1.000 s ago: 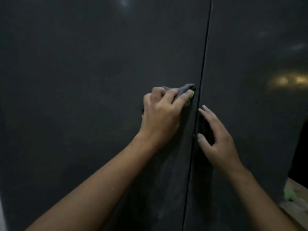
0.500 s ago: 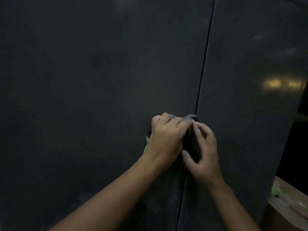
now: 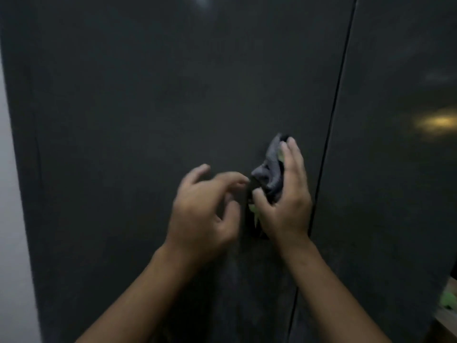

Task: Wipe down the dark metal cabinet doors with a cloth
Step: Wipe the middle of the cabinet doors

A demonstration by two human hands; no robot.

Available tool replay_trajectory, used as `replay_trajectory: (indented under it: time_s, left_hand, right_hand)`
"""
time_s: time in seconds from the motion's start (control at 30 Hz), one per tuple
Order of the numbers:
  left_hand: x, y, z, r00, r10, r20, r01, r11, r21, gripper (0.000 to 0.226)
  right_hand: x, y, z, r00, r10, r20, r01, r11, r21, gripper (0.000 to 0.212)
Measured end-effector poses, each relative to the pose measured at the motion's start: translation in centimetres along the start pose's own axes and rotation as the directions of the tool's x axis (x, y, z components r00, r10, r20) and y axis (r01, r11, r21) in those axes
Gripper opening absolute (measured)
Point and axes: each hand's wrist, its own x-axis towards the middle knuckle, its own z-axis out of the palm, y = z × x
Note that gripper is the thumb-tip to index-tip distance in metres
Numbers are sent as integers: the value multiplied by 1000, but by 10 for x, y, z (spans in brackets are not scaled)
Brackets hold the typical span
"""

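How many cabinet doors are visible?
2. The left dark metal door fills most of the frame; the right dark metal door lies past the seam. Others may be hidden.

Pale wall strip (image 3: 10,219) runs down the left edge. At bottom right, a blurred green obj. (image 3: 445,299) sits on a light brown surface (image 3: 445,320), both cut off by the frame edge.

One cloth (image 3: 270,169), a left hand (image 3: 205,214), a right hand (image 3: 286,206), and two cabinet doors (image 3: 148,107) (image 3: 395,206).

left hand (image 3: 205,209): fingers loosely curled, blurred | right hand (image 3: 284,201): fingers straight, thumb pinches cloth (image 3: 270,169)
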Motion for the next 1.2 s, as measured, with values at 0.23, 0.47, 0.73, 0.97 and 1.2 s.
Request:
replay_trajectory:
  time_s: [0.23, 0.47, 0.73, 0.97, 1.2]
  left_hand:
    - [4, -56, -60, 959, -54, -278, 128, 959, 254, 21]
    - [-18, -90, -83, 998, 44, 53, -55, 972, 227, 27]
    - [-24, -92, -80, 1000, 29, 3, -28, 974, 226, 26]
    - [-28, -88, -74, 991, -6, -133, 33, 979, 203, 23]
    - [-31, -56, -46, 991, -103, -87, 119, 972, 204, 49]
  right_hand:
    - [0, -35, 45, 666, -587, 460, 574, 797, 186, 49]
    - [53, -24, 31, 679, -657, 327, 668, 738, 96, 35]
    - [50, -52, 55, 746, -616, 251, 622, 780, 66, 38]
    - [1, -2, 15, 315, -713, 626, 790, 562, 243, 31]
    - [89, 39, -53, 751, -562, 347, 627, 772, -108, 38]
